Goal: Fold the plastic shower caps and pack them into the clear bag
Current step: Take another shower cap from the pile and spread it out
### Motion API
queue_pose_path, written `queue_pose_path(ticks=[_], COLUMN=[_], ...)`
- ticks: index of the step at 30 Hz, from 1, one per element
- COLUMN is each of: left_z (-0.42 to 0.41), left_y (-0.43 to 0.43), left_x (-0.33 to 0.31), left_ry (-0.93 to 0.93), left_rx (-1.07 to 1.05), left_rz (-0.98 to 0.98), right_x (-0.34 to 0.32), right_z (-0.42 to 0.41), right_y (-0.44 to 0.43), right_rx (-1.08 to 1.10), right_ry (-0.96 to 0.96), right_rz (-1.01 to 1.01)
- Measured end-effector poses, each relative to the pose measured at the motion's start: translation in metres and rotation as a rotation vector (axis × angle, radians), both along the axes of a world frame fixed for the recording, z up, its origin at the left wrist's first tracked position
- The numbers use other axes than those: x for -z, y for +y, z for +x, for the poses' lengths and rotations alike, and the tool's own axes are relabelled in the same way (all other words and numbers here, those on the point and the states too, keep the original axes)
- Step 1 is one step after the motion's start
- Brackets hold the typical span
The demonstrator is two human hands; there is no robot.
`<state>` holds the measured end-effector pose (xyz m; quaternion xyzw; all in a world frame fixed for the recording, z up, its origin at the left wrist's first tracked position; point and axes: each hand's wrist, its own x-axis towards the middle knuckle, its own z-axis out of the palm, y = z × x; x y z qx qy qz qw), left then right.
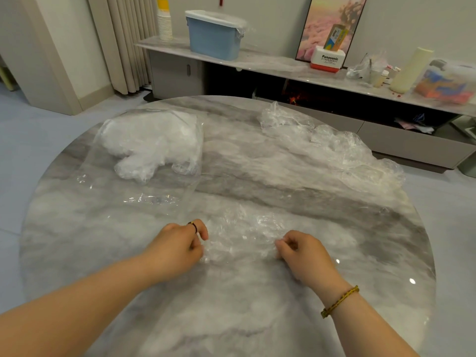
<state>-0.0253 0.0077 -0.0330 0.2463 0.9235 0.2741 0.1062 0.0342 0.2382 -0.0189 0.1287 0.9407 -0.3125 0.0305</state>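
Left hand (180, 247) and right hand (300, 251) each pinch an edge of a crumpled clear plastic shower cap (239, 234) lying on the round grey marble table (257, 305); beyond the cap, the clear bag (144, 161) holds white folded caps

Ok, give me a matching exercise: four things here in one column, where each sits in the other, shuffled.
Things:
1. cap
2. bag
3. loose caps
4. bin

Places:
A. table, far right
B. shelf
C. between left hand and right hand
D. table, far left

Pairs: 1-C, 2-D, 3-A, 4-B
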Motion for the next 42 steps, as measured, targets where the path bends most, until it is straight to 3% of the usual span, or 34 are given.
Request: queue_pose_path(ticks=[2, 4, 7, 9, 12, 16, 18, 20, 22, 26, 28, 30, 35, 37, 42], left_z=[0.004, 0.006, 0.013, 0.02, 0.029, 0.026, 0.025, 0.026, 0.025, 0.025, 0.026, 0.024, 0.021, 0.02, 0.017], left_y=[0.005, 0.012, 0.021, 0.029, 0.039, 0.037, 0.035, 0.036, 0.037, 0.039, 0.038, 0.037, 0.034, 0.033, 0.031], left_x=[-0.008, -0.007, 0.001, 0.014, 0.024, 0.029, 0.031, 0.034, 0.036, 0.029, 0.024, 0.022, 0.024, 0.021, 0.022], left_ry=[0.022, 0.354, 0.759, 0.809, 0.743, 0.471, 0.367, 0.338, 0.314, 0.339, 0.263, 0.226, 0.201, 0.189, 0.304], left_rx=[-0.114, -0.144, 0.013, 0.193, 0.38, 0.369, 0.346, 0.341, 0.308, 0.277, 0.35, 0.385, 0.369, 0.369, 0.349], left_rz=[-0.024, -0.143, 0.063, 0.061, -0.166, -0.394, -0.471, -0.477, -0.495, -0.444, -0.453, -0.453, -0.405, -0.384, -0.354], right_x=[0.005, 0.011, 0.014, 0.013, 0.01, 0.005, 0.006, 0.014, 0.019, 0.029, 0.034, 0.034, 0.025, 0.019, 0.005], right_z=[0.0, 0.0, 0.0, 0.002, 0.003, 0.005, 0.005, 0.006, 0.008, 0.012, 0.012, 0.01, 0.002, 0.002, 0.001], right_y=[-0.005, -0.008, -0.01, -0.012, -0.017, -0.02, -0.024, -0.026, -0.033, -0.041, -0.038, -0.035, -0.017, -0.009, 0.0], right_rx=[0.008, -0.016, -0.04, -0.041, -0.051, -0.032, 0.007, -0.031, -0.186, -0.41, -0.468, -0.438, -0.425, -0.385, -0.064], right_ry=[0.006, 0.041, 0.044, 0.029, 0.03, -0.021, 0.096, 0.349, 0.392, 0.151, 0.059, -0.028, -0.002, -0.038, 0.145], right_rz=[0.081, 0.184, 0.24, 0.242, 0.299, 0.421, 0.545, 0.54, 0.514, 0.542, 0.543, 0.56, 0.546, 0.417, 0.17])
